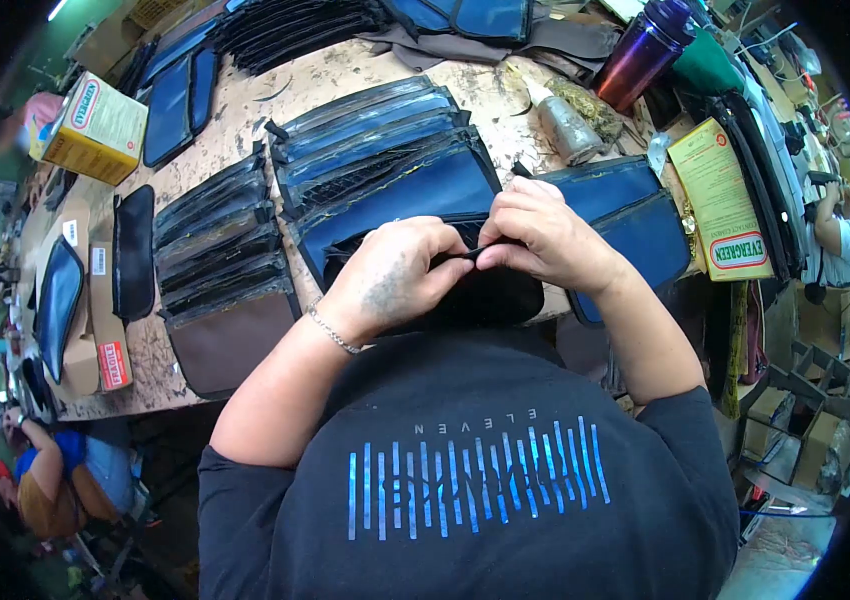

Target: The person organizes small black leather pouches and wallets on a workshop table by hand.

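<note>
My left hand [390, 270], with a chain bracelet at the wrist, is closed in a pinch on the edge of a black piece of material [490, 297]. Right beside it, my right hand [545, 235] pinches the same edge, thumb against fingers. The fingertips almost meet, and the piece hangs below them close to my chest. Just beyond my hands lies a stack of blue panels [390, 205] with black edging, overlapping in rows. To the right of my right hand are more blue panels [620, 215].
A row of dark brown panels [230, 345] lies at left. Evergreen boxes stand at the left [95, 130] and right [725, 200]. A grimy bottle [567, 130] and a purple-red flask [645, 55] stand at the back right. Other people are at both sides.
</note>
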The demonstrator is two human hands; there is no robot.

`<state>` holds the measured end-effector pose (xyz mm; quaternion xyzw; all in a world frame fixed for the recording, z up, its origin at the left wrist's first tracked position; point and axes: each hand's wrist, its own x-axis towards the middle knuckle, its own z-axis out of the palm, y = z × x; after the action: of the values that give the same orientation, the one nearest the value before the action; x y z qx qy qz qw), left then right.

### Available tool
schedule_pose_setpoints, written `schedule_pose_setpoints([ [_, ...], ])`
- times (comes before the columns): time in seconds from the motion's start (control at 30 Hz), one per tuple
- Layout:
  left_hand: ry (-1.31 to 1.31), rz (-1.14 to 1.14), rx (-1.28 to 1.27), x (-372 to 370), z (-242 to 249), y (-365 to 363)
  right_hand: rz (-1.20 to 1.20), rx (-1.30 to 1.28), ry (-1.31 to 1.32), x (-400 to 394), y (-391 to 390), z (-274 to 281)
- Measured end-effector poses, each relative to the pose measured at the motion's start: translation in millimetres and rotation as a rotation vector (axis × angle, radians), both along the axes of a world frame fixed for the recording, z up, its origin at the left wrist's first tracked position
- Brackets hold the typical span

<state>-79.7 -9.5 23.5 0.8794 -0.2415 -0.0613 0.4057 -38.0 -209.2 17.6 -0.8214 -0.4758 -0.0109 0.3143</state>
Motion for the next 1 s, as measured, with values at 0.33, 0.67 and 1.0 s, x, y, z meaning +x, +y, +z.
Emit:
schedule_pose_setpoints([
  [0.33, -0.295, 0.034, -0.106, -15.8, -10.0, -5.3, -0.006, 0.018, -0.115, -5.1, -9.1, 0.3],
  [0.67, -0.355, 0.037, -0.022, -15.0, -11.4, -6.9, -0.085, -0.077, -0.179, -13.8, -4.6, 13.2],
  [1.0, 0.574, 0.078, 0.166, 22.3, -15.6, 58.2, -0.074, -0.209, 0.129, 15.3, -3.5, -5.7],
])
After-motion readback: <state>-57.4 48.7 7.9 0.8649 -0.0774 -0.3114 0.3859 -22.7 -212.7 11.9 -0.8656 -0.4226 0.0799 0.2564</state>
